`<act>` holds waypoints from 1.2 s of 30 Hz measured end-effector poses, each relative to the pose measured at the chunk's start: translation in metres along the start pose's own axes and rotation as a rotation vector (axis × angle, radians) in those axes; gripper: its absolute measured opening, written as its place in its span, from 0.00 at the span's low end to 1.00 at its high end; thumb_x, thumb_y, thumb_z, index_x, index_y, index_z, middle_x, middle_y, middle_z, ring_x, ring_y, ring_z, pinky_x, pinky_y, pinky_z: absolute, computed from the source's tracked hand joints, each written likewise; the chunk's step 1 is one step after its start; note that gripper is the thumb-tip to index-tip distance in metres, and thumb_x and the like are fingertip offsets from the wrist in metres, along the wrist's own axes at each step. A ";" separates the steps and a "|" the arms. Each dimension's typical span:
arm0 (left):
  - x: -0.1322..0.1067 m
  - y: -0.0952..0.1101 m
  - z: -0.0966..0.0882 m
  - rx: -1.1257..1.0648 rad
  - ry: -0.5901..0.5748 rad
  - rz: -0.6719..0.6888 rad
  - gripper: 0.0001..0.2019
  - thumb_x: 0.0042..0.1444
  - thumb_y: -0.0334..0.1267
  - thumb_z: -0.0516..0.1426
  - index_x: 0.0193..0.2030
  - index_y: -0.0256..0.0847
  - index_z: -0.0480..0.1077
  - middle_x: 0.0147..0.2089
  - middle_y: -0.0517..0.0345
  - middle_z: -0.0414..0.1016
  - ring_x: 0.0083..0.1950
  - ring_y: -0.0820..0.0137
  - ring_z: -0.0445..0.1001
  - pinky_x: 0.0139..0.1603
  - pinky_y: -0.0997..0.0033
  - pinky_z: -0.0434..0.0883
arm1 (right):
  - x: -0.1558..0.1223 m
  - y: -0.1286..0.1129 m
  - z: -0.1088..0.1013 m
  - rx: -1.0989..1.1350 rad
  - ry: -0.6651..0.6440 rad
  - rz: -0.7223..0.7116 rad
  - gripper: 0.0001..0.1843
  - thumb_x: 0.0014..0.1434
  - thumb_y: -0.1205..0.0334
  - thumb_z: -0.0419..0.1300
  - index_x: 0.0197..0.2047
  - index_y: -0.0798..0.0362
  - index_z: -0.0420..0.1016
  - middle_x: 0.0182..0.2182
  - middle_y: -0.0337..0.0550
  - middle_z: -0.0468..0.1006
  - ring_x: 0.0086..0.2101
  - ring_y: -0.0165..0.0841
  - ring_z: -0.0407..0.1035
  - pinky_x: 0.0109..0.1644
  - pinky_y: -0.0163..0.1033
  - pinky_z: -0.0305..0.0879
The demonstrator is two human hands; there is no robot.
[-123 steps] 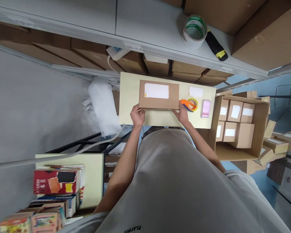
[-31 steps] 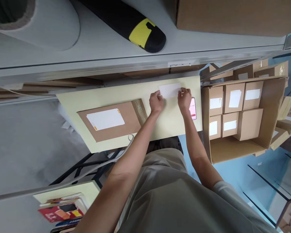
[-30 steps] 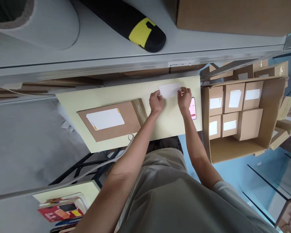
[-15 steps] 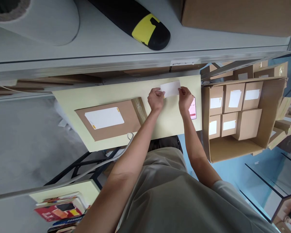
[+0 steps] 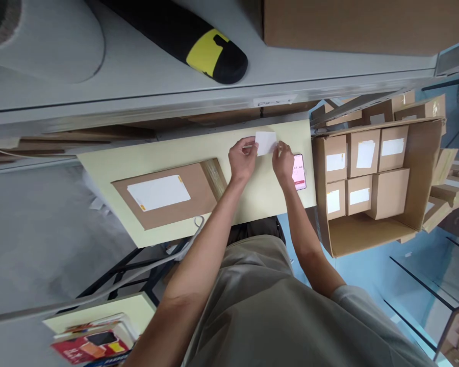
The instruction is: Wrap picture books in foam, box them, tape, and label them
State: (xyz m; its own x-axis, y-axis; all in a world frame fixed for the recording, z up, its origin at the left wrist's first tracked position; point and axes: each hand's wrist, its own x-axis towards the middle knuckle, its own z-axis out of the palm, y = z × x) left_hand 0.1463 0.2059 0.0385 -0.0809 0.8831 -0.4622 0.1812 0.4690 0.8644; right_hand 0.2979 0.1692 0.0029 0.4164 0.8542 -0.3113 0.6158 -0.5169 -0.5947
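Note:
A small white slip of paper (image 5: 265, 143) is held up over the pale yellow tabletop (image 5: 260, 199). My left hand (image 5: 243, 160) pinches its left edge between thumb and fingers. At the right edge, my right hand (image 5: 283, 162) has its fingers closed on the paper too. The slip's face looks blank from here. To the left of my hands lies a flat cardboard box (image 5: 164, 216) with a white label (image 5: 158, 192) on top and clear tape across its right end. A lit phone (image 5: 299, 173) rests just right of my right hand.
A large open carton (image 5: 371, 239) holding several small labelled boxes stands right of the table. Ahead, a grey shelf (image 5: 149, 66) carries a white roll (image 5: 61, 46), a black-and-yellow handle (image 5: 214, 53) and a cardboard box (image 5: 352, 25). A pale cable (image 5: 137, 272) runs at lower left.
My hands have drawn closer together, and the slip between them looks narrower than before. The whole view has shifted slightly, with the shelf items appearing further left.

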 end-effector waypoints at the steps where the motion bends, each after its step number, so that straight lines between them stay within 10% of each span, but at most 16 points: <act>1: -0.002 0.003 0.003 -0.015 -0.017 -0.005 0.10 0.67 0.37 0.66 0.53 0.43 0.85 0.54 0.52 0.89 0.47 0.63 0.87 0.49 0.67 0.84 | -0.002 -0.002 -0.002 0.028 0.005 -0.015 0.26 0.85 0.47 0.50 0.67 0.56 0.79 0.62 0.66 0.84 0.60 0.49 0.83 0.67 0.54 0.80; 10: -0.006 0.005 0.031 0.067 -0.194 0.152 0.14 0.78 0.45 0.59 0.56 0.44 0.84 0.59 0.48 0.88 0.62 0.56 0.86 0.64 0.59 0.83 | 0.004 -0.003 -0.033 0.241 0.032 -0.059 0.37 0.81 0.31 0.54 0.76 0.52 0.72 0.62 0.62 0.85 0.59 0.45 0.84 0.58 0.49 0.84; 16: 0.036 -0.021 0.041 0.557 -0.398 0.416 0.32 0.63 0.30 0.66 0.74 0.40 0.75 0.84 0.42 0.67 0.88 0.46 0.59 0.91 0.43 0.55 | 0.035 0.016 -0.053 0.241 0.151 0.007 0.32 0.81 0.35 0.53 0.60 0.55 0.82 0.51 0.59 0.88 0.52 0.46 0.85 0.55 0.47 0.82; 36: 0.054 -0.042 0.042 0.755 -0.563 0.464 0.36 0.70 0.34 0.58 0.84 0.27 0.64 0.89 0.37 0.56 0.91 0.46 0.51 0.93 0.45 0.48 | 0.065 0.052 -0.041 0.083 0.199 0.136 0.28 0.83 0.39 0.52 0.47 0.53 0.82 0.44 0.59 0.89 0.46 0.50 0.84 0.55 0.50 0.78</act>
State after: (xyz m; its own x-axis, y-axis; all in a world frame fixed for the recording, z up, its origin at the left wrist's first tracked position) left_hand 0.1760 0.2334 -0.0308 0.5852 0.7494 -0.3096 0.6577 -0.2154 0.7219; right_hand 0.3846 0.1956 -0.0174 0.6203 0.7452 -0.2449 0.4919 -0.6127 -0.6185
